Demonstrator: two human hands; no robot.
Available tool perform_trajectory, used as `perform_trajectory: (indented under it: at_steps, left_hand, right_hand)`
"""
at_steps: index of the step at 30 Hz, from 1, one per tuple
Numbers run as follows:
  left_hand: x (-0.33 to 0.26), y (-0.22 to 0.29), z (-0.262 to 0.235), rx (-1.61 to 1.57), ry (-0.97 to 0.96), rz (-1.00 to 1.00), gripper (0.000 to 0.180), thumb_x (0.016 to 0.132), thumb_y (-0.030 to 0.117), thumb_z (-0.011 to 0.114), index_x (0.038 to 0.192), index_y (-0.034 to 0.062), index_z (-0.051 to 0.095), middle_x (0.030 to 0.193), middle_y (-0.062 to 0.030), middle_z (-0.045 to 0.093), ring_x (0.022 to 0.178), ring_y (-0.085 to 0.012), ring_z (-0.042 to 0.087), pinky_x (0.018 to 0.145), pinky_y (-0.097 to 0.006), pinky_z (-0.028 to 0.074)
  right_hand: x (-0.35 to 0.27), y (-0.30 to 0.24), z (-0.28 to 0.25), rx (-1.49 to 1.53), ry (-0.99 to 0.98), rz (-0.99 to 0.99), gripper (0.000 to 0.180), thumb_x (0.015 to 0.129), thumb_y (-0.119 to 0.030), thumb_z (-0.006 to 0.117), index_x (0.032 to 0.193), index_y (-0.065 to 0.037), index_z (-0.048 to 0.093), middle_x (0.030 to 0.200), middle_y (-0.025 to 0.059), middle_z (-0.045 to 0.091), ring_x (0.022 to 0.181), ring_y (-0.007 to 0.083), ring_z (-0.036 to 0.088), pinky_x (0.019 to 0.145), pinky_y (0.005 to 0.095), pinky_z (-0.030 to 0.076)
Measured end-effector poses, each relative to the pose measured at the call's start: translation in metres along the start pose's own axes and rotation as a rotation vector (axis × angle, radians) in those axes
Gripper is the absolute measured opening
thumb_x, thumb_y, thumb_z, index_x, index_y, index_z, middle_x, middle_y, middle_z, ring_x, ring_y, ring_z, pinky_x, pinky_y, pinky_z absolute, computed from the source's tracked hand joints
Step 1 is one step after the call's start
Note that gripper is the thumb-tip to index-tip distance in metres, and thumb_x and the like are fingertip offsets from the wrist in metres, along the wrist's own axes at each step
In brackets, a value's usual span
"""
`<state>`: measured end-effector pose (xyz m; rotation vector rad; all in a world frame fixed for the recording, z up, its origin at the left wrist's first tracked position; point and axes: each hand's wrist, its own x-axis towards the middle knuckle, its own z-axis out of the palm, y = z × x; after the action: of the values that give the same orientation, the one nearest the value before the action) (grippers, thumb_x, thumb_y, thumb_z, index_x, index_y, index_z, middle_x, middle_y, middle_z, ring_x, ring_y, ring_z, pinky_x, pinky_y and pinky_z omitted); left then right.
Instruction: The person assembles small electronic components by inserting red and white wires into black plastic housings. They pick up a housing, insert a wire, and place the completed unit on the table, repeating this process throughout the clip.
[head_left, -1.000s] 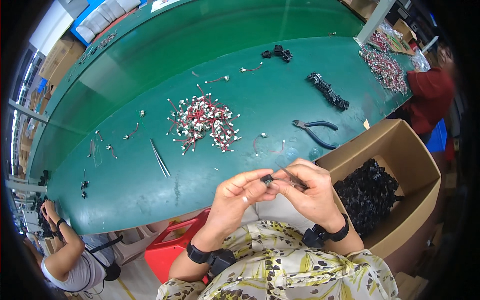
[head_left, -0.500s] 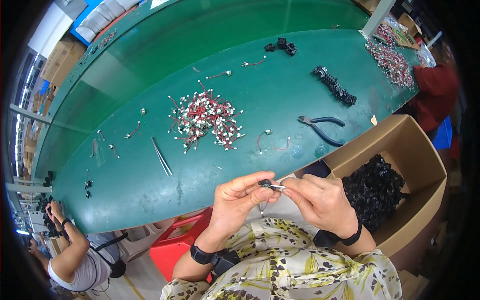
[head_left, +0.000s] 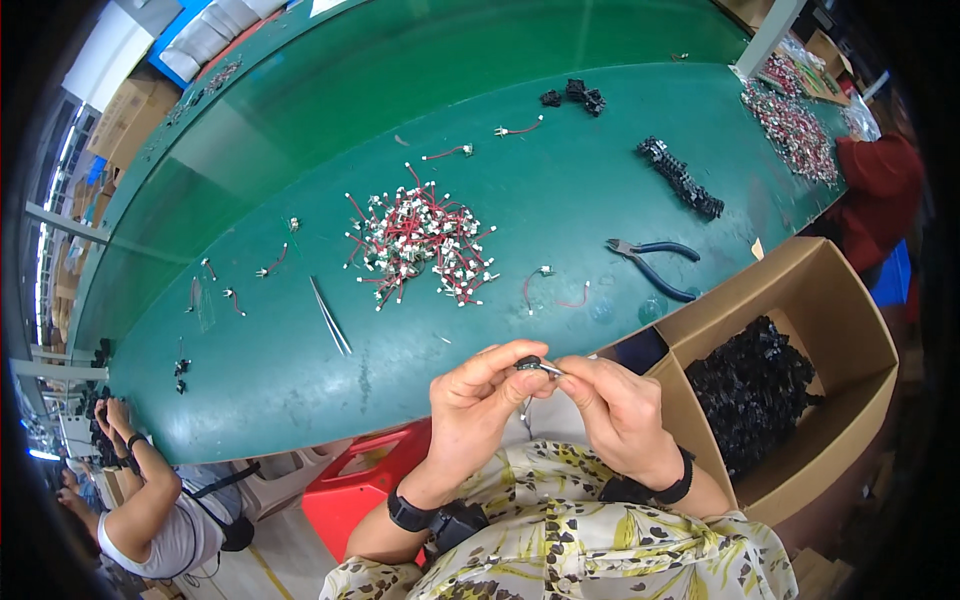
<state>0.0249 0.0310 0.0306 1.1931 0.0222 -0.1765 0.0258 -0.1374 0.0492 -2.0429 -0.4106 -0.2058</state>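
In front of my body, just off the table's near edge, my left hand [head_left: 468, 405] pinches a small black plastic part [head_left: 530, 363] between thumb and fingertips. My right hand [head_left: 622, 412] is closed in a pinch on a thin silvery rod-like piece [head_left: 550, 369], whose end meets the black part. Fingers hide most of both, so the rod's kind does not show. A thin lead [head_left: 525, 412] dangles beneath my left fingers. Beyond my hands lies a heap of short red-wired leads with white connectors [head_left: 420, 240].
On the green table [head_left: 400, 350] lie tweezers [head_left: 330, 316], blue-handled cutters [head_left: 655, 262], a row of black parts [head_left: 680, 178] and scattered leads. A cardboard box [head_left: 850, 430] of black parts stands at my right. A red stool [head_left: 365, 475] is below; a co-worker [head_left: 160, 510] sits left.
My right hand has drawn slightly left and closer to my left hand. The silvery piece still meets the black part. The whole view has shifted a little.
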Motion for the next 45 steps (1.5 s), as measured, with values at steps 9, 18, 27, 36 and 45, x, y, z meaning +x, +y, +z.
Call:
perform_trajectory:
  at_steps: [9, 18, 27, 36, 45]
  left_hand:
    - [-0.006, 0.001, -0.007, 0.107, 0.011, 0.112, 0.038, 0.081, -0.007, 0.070, 0.117, -0.0016, 0.063, 0.101, -0.0092, 0.065, 0.090, -0.0142, 0.065, 0.079, -0.026, 0.055]
    - [-0.008, 0.009, -0.013, 0.262, 0.062, 0.195, 0.030, 0.077, -0.010, 0.072, 0.106, -0.0038, 0.066, 0.101, -0.0128, 0.064, 0.088, -0.0191, 0.066, 0.078, -0.028, 0.056]
    - [-0.006, 0.016, -0.017, 0.495, 0.049, 0.331, 0.024, 0.075, -0.004, 0.076, 0.098, 0.0001, 0.071, 0.091, -0.0099, 0.069, 0.080, -0.0143, 0.064, 0.068, -0.026, 0.053]
    - [-0.008, 0.023, -0.025, 0.688, 0.123, 0.218, 0.019, 0.078, 0.002, 0.074, 0.097, 0.0022, 0.072, 0.085, -0.0078, 0.070, 0.073, -0.0145, 0.064, 0.065, -0.027, 0.050]
    - [-0.081, 0.077, -0.287, 1.578, 1.053, 0.558, 0.051, 0.089, 0.010, 0.064, 0.137, 0.0015, 0.048, 0.137, -0.0125, 0.051, 0.125, -0.0239, 0.047, 0.106, -0.035, 0.033]
  right_hand:
    - [0.011, 0.000, -0.015, 0.081, -0.145, 0.032, 0.014, 0.087, -0.008, 0.067, 0.097, 0.001, 0.066, 0.079, 0.0145, 0.067, 0.061, 0.0251, 0.064, 0.054, 0.0325, 0.049]
    - [0.024, -0.012, -0.021, 0.078, -0.282, 0.142, 0.019, 0.086, -0.014, 0.069, 0.098, 0.001, 0.065, 0.082, 0.0145, 0.067, 0.061, 0.0222, 0.063, 0.055, 0.0311, 0.048]
    - [0.026, -0.011, -0.010, -0.001, -0.302, 0.032, 0.012, 0.088, -0.012, 0.065, 0.096, -0.002, 0.065, 0.081, 0.0131, 0.067, 0.066, 0.0290, 0.066, 0.057, 0.0357, 0.050]
    - [0.034, -0.007, 0.000, -0.034, -0.451, 0.102, 0.016, 0.093, -0.019, 0.058, 0.099, -0.004, 0.060, 0.081, 0.0149, 0.066, 0.072, 0.0353, 0.064, 0.062, 0.0418, 0.050]
    - [0.043, 0.037, -0.066, -0.157, -0.155, 0.141, 0.018, 0.091, -0.018, 0.060, 0.102, -0.004, 0.055, 0.083, 0.0181, 0.062, 0.076, 0.0374, 0.062, 0.067, 0.0426, 0.049]
